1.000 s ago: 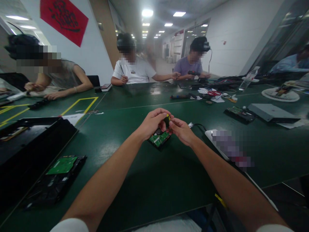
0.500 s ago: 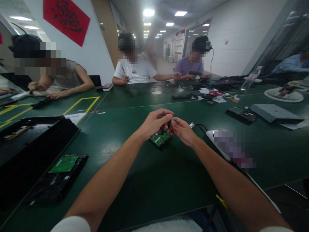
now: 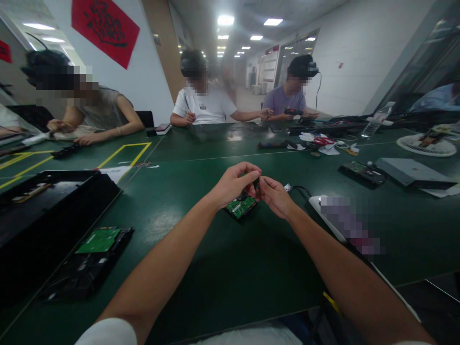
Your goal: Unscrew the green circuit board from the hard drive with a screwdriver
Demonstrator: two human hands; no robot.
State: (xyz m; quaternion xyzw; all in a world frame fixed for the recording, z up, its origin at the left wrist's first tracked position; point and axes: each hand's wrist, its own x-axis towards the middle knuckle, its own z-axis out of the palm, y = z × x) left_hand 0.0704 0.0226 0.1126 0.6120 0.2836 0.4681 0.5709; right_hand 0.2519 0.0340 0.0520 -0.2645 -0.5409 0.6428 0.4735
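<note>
My left hand (image 3: 239,181) and my right hand (image 3: 273,195) meet above the middle of the green table (image 3: 215,268). Fingers of both are pinched round a small dark piece (image 3: 256,182), too small to name and mostly covered by the fingertips. Beneath my left hand lies a hard drive with a green circuit board (image 3: 240,207), its upper part hidden by the fingers. Another drive with a green board (image 3: 98,240) rests on the table at the left.
Far left stands a large black casing (image 3: 53,201). On the right are a white power strip (image 3: 328,218) with a cable, a dark drive (image 3: 362,173), a grey metal box (image 3: 413,172) and a bottle (image 3: 378,120). Several people sit across the table.
The whole view has shifted slightly, so things appear a little further right. Both hands keep their pinch on the small piece above the drive.
</note>
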